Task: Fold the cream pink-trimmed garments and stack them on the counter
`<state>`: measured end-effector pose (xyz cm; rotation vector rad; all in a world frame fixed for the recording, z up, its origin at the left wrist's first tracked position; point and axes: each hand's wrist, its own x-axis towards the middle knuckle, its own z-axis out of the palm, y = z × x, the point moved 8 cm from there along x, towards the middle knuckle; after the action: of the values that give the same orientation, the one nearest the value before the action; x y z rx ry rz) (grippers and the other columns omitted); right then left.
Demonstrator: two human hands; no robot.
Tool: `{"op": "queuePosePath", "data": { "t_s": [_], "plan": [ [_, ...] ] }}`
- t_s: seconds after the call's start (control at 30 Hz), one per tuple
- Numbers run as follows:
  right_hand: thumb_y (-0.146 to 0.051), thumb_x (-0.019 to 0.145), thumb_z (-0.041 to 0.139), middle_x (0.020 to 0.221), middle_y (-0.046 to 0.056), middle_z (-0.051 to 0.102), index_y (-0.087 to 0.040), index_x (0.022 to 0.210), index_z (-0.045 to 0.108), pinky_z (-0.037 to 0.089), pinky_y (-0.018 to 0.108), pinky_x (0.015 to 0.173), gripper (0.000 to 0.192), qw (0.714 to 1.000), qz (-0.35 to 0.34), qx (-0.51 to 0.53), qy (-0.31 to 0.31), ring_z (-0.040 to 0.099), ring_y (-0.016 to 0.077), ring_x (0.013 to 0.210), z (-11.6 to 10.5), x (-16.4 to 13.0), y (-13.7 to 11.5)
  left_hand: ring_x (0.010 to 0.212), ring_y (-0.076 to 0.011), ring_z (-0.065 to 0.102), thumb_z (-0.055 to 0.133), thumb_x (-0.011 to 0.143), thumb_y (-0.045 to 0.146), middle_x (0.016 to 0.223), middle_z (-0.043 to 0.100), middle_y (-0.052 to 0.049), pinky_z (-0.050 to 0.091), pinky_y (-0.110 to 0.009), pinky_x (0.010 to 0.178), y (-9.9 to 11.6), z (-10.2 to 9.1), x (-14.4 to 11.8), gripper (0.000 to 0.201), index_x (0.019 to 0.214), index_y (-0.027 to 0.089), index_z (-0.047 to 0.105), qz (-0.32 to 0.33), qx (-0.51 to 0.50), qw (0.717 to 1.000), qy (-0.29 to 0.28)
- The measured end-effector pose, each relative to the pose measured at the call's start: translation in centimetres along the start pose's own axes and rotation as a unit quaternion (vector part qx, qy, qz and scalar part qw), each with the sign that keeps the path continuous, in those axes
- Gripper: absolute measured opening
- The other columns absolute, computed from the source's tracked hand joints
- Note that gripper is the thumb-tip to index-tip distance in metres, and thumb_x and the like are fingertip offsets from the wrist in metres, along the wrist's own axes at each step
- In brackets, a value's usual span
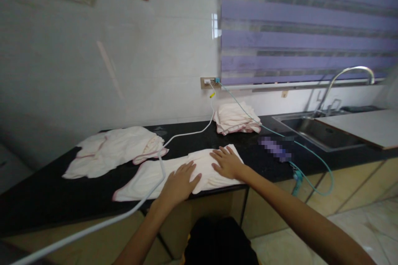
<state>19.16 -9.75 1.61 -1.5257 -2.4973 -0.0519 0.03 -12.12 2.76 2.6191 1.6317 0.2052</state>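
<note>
Both hands lie flat, fingers spread and holding nothing: the left hand (180,183) presses palm-down on the near edge of a pale pink cotton cloth with a darker pink hem (174,172), and the right hand (226,162) rests on that cloth's right end, both arms reaching forward from below. This cloth lies stretched along the front of the black stone counter (40,198), partly doubled over at the right, so its folding looks only begun. A white cable (149,192) crosses it near the left hand. Farther left, a loose heap of similar pink cloths (115,149) waits unfolded. Behind, near the wall, a neat stack of folded pink cloths (235,119) appears finished, with a teal cable (245,109) running over it from the wall socket (209,82). Farthest right sit the steel sink (314,130) and its curved tap (345,73).
</note>
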Motion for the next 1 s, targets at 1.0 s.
{"op": "queuePosePath", "data": {
  "t_s": [1.0],
  "plan": [
    [-0.073, 0.101, 0.029, 0.170, 0.010, 0.026, -0.025, 0.165, 0.029, 0.017, 0.062, 0.125, 0.080, 0.996, 0.026, 0.072, -0.042, 0.015, 0.0398, 0.158, 0.2, -1.0, -1.4, 0.150, -0.0325, 0.039, 0.026, 0.107, 0.034, 0.160, 0.043, -0.024, 0.032, -0.052, 0.123, -2.0, 3.6, 5.6, 0.059, 0.152, 0.000, 0.045, 0.033, 0.038, 0.995, 0.090]
  ]
}}
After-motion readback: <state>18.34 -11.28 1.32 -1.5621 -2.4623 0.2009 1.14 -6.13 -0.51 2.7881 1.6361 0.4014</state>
